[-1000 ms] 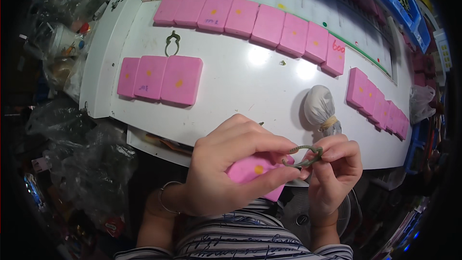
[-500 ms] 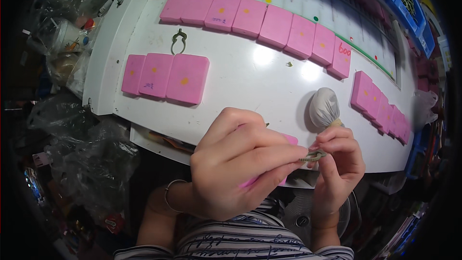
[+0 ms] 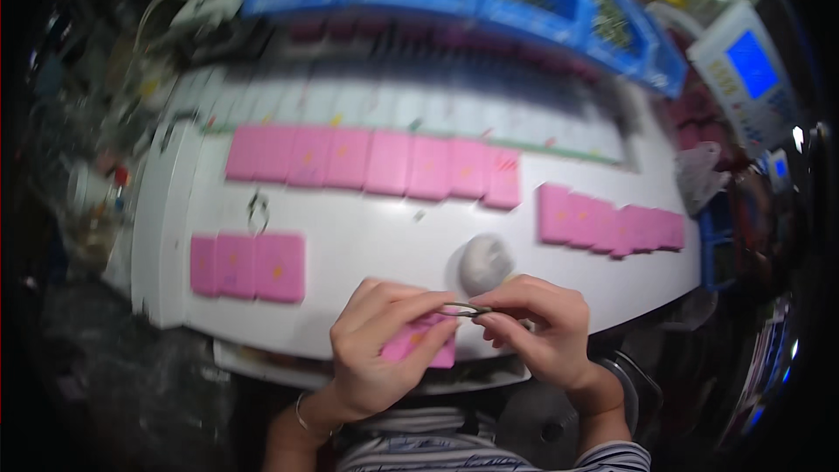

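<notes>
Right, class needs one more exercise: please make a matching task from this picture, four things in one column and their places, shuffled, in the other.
Things
1. green loop
2. bins
3. bracelet
4. grey bag

Places
A. on the white table
B. between the left hand and right hand
C. near the picture's top edge
D. around the left wrist

Pairs: 1-B, 2-C, 3-D, 4-A

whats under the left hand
A pink block shows under the left hand: part of it between the thumb and index finger, more past the thumb. The hand covers the rest, so the block's hidden side and anything else beneath cannot be seen.
</notes>
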A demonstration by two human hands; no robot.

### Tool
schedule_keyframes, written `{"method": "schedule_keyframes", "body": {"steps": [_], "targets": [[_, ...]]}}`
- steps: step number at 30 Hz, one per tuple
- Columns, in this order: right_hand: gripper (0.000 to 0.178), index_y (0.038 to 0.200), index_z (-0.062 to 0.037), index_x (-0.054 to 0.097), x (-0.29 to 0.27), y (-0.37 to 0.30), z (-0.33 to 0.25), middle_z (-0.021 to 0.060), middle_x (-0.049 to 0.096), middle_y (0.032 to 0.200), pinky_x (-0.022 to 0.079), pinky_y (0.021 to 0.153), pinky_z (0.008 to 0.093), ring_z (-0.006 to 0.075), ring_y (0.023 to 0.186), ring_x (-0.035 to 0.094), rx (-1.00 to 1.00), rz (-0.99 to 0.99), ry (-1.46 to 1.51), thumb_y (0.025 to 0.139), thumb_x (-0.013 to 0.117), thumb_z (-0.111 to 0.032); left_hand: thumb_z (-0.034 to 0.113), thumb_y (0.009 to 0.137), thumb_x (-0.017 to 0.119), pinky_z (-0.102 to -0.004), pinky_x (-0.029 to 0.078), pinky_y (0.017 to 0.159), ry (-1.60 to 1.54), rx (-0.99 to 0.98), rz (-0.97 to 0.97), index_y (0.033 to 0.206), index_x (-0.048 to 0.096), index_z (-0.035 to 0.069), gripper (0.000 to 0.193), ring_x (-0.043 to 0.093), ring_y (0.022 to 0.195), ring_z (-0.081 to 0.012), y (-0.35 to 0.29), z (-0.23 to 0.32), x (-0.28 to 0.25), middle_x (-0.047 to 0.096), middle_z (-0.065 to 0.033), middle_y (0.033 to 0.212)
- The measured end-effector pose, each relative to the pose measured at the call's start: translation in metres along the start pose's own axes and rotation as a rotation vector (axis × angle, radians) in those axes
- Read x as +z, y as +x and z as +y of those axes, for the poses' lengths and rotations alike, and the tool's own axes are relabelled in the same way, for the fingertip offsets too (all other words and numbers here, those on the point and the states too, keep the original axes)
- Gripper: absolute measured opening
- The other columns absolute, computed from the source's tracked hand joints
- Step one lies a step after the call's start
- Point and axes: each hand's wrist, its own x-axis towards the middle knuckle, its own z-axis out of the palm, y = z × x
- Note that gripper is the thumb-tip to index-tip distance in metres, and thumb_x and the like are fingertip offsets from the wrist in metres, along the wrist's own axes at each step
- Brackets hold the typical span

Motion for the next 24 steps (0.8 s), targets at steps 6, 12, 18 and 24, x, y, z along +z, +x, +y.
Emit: {"method": "schedule_keyframes", "body": {"steps": [6, 12, 18, 24], "targets": [[0.029, 0.111, 0.008, 0.052, -0.099, 0.09, -0.035, 0.0149, 0.059, 0.1, 0.049, 0.068, 0.0225, 0.0134, 0.08, 0.059, -0.258, 0.442, 0.436, 0.084, 0.055, -0.004, 0.007, 0.084, 0.057, -0.0238, 0.046, 0.068, -0.367, -0.257, 0.062, 0.09, 0.063, -0.005, 0.015, 0.058, 0.072, -0.0135, 0.003, -0.02, 0.015, 0.061, -0.0102, 0.082], [0.02, 0.105, 0.0023, 0.058, -0.045, 0.068, -0.005, 0.0063, 0.062, 0.094, 0.046, 0.074, 0.0239, 0.0098, 0.086, 0.058, -0.106, 0.033, 0.198, 0.089, 0.051, -0.009, 0.053, 0.093, 0.027, -0.0267, 0.049, 0.069, -1.023, -0.824, 0.216, 0.107, 0.052, -0.008, 0.068, 0.059, 0.07, -0.0186, 0.008, -0.038, 0.023, 0.06, -0.0132, 0.085], [0.028, 0.105, -0.0018, 0.054, 0.009, 0.034, -0.002, 0.0131, 0.05, 0.114, 0.044, 0.085, 0.033, 0.0275, 0.105, 0.052, -0.419, -0.138, -0.158, 0.079, 0.049, 0.009, 0.064, 0.087, 0.017, -0.0365, 0.055, 0.061, -1.153, -0.957, -0.054, 0.114, 0.045, -0.002, 0.077, 0.062, 0.068, -0.0255, 0.007, -0.021, 0.023, 0.06, -0.0159, 0.085], [0.059, 0.127, -0.0022, 0.042, -0.012, 0.008, 0.024, 0.0269, 0.039, 0.126, 0.044, 0.086, 0.0386, 0.0391, 0.101, 0.05, -0.352, -0.028, -0.885, 0.07, 0.054, 0.006, 0.052, 0.093, 0.022, -0.0352, 0.054, 0.057, -1.104, -0.901, -0.051, 0.114, 0.044, -0.006, 0.066, 0.06, 0.063, -0.0223, 0.016, -0.027, 0.014, 0.059, -0.0234, 0.098]]}}
